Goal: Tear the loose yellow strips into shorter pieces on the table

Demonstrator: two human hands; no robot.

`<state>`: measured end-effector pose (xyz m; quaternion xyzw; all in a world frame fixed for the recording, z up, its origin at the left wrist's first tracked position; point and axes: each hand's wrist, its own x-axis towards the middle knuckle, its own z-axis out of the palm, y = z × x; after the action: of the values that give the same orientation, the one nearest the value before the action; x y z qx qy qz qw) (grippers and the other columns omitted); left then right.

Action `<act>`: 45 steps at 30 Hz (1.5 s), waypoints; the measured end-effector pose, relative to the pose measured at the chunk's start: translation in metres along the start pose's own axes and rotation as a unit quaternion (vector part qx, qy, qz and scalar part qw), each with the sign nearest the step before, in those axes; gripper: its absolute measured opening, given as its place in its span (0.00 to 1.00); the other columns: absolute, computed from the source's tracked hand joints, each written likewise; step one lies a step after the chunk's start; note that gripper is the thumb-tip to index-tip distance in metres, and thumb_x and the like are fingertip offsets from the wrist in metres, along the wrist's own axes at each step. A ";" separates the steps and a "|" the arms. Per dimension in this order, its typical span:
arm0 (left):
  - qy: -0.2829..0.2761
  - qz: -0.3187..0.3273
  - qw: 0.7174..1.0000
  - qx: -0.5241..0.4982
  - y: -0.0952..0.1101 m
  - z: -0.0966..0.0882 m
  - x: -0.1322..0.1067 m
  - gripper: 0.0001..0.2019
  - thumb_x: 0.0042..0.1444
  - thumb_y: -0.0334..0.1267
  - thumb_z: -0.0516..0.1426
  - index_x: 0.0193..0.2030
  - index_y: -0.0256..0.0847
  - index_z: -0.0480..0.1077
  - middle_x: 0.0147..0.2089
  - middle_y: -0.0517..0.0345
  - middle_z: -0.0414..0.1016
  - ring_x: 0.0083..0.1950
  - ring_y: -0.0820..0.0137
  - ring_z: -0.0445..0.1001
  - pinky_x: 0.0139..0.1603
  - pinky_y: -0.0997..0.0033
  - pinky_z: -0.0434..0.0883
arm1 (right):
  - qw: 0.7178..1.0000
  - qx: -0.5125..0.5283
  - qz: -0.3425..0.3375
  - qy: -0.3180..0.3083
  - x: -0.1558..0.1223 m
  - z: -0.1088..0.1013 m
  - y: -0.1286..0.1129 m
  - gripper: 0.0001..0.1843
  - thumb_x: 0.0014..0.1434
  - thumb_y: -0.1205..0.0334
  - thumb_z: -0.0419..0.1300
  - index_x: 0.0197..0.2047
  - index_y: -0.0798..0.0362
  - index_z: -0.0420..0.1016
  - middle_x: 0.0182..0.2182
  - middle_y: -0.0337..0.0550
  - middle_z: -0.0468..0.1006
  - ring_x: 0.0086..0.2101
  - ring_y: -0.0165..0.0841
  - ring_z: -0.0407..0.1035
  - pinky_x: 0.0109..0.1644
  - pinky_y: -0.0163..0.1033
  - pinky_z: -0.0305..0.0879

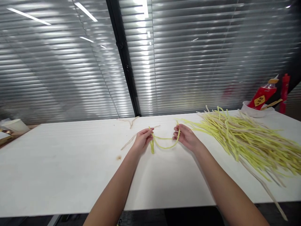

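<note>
Over the middle of the white table, my left hand (144, 138) pinches a yellow pipe cleaner (166, 147) near a bent, doubled part that hangs below the fingers. From there the strand sags in a curve across to my right hand (185, 135), whose thumb and fingers are closed on its other end, with the tip sticking up. A second thin yellow length runs between the hands above the curve; whether it belongs to the same strand I cannot tell. To the right of my right hand lies a large loose pile of yellow and beige pipe cleaners (235, 135).
Beige pieces (129, 142) lie beside and behind my left hand. At the back right, a white bowl (254, 110) stands with a red bottle (262, 96) leaning in it, near a red tube (284, 94). Window blinds (199, 56) rise behind the table (70, 169).
</note>
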<state>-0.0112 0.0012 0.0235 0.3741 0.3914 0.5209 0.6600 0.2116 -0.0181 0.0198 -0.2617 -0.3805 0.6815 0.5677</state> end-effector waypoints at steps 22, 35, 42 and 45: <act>-0.107 -0.035 0.991 0.072 -0.013 0.016 -0.016 0.16 0.45 0.40 0.64 0.40 0.37 0.72 0.30 0.56 0.76 0.30 0.74 0.75 0.34 0.76 0.74 | 0.966 -0.247 -0.068 0.037 0.002 0.029 0.050 0.15 0.48 0.51 0.63 0.33 0.54 0.71 0.26 0.39 0.75 0.26 0.28 0.68 0.31 0.33 0.63; 0.048 0.062 0.996 0.046 -0.011 0.015 -0.009 0.15 0.43 0.44 0.64 0.33 0.36 0.72 0.33 0.57 0.73 0.30 0.75 0.72 0.31 0.76 0.72 | 0.713 -0.677 -0.182 0.034 -0.009 0.030 0.042 0.25 0.52 0.48 0.60 0.52 0.50 0.69 0.39 0.42 0.78 0.37 0.35 0.70 0.43 0.39 0.63; 0.075 0.071 0.995 0.012 -0.012 0.015 -0.007 0.15 0.41 0.44 0.65 0.32 0.36 0.72 0.33 0.56 0.73 0.34 0.73 0.72 0.33 0.74 0.72 | 0.605 -0.781 -0.155 0.024 -0.010 0.032 0.042 0.34 0.50 0.43 0.59 0.55 0.53 0.65 0.44 0.49 0.76 0.43 0.40 0.69 0.47 0.42 0.57; 0.075 0.076 0.994 0.001 -0.014 0.014 -0.006 0.15 0.39 0.45 0.65 0.31 0.37 0.72 0.32 0.57 0.72 0.34 0.73 0.72 0.35 0.73 0.72 | 0.575 -0.808 -0.127 0.021 -0.012 0.035 0.038 0.29 0.53 0.45 0.58 0.54 0.52 0.66 0.40 0.47 0.78 0.41 0.38 0.69 0.45 0.41 0.55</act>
<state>0.0057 -0.0079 0.0176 0.3635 0.4109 0.5960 0.5863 0.1645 -0.0399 0.0075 -0.5750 -0.7909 0.0065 0.2091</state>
